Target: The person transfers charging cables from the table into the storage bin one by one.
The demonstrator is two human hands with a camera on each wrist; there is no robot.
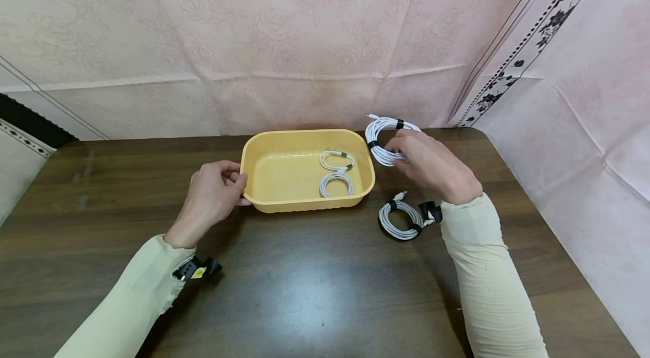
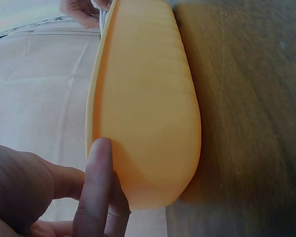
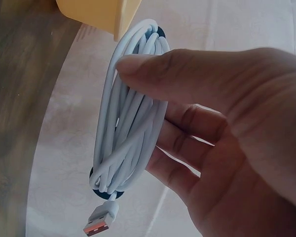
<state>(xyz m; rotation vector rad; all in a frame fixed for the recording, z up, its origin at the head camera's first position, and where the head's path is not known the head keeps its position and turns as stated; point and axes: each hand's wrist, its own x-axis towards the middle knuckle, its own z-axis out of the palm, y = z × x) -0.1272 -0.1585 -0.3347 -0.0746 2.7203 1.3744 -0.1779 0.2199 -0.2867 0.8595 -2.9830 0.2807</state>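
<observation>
A coiled white cable (image 1: 384, 140) is being pinched by the right hand (image 1: 431, 165) just beside the yellow tray (image 1: 304, 204), whose left rim is being gripped by the left hand (image 1: 210, 197) on the table (image 1: 315, 284).

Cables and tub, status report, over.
Left hand grips tub rim. Right hand pinches cable coil beside tub. Nothing between coil and tub.

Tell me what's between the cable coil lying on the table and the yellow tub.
Only bare wooden table separates the coil on the table from the yellow tub, as the head view shows.
</observation>
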